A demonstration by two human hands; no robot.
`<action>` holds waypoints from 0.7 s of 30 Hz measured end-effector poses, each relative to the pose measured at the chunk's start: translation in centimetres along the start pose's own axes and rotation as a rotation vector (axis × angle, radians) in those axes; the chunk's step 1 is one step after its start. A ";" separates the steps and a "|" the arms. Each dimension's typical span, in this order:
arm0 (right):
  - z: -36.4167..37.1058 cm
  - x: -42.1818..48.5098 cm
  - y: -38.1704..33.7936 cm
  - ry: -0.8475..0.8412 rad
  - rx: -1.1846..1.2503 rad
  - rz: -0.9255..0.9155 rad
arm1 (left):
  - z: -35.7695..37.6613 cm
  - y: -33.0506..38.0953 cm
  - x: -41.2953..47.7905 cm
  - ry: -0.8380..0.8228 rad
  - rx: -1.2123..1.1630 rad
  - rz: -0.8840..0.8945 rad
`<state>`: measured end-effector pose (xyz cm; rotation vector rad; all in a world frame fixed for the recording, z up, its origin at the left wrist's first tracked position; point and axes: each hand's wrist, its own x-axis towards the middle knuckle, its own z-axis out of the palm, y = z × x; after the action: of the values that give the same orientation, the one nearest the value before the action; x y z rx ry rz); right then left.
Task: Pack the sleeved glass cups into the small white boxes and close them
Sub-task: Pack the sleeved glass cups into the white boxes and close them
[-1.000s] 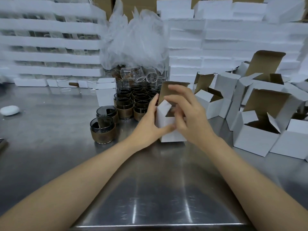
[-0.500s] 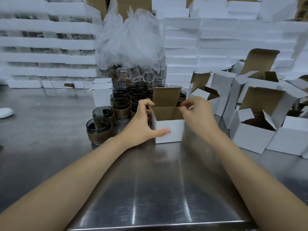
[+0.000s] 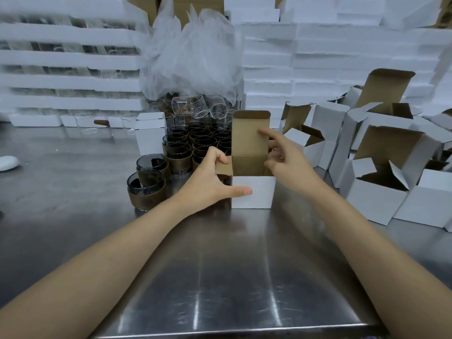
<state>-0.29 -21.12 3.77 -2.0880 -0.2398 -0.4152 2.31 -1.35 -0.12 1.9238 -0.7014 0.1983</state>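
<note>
On the steel table (image 3: 97, 216), the left hand (image 3: 210, 184) grasped an open white box (image 3: 252, 194). The right hand (image 3: 286, 162) hovered loose-fingered at its flaps. Foam trays (image 3: 71, 57) walled the far side.

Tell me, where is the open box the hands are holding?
In the head view, the open box stands mid-table between the left hand and right hand, just right of the sleeved cups.

Brushed steel counter (image 3: 232, 277), glossy, streaked with overhead light reflections. Back is walled off by stacked white foam trays (image 3: 68, 57) on the left, white foam slabs (image 3: 342, 57) on the right. Crumpled clear plastic sheeting (image 3: 195, 57) between them.
</note>
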 end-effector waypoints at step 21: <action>-2.3 0.8 0.4 0.059 -0.200 0.275 | 0.0 -1.0 0.2 0.146 0.433 0.131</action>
<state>0.13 -23.25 4.88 -2.2607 0.1289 -0.3446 3.06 -1.15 -0.80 2.2435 -0.7285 0.6079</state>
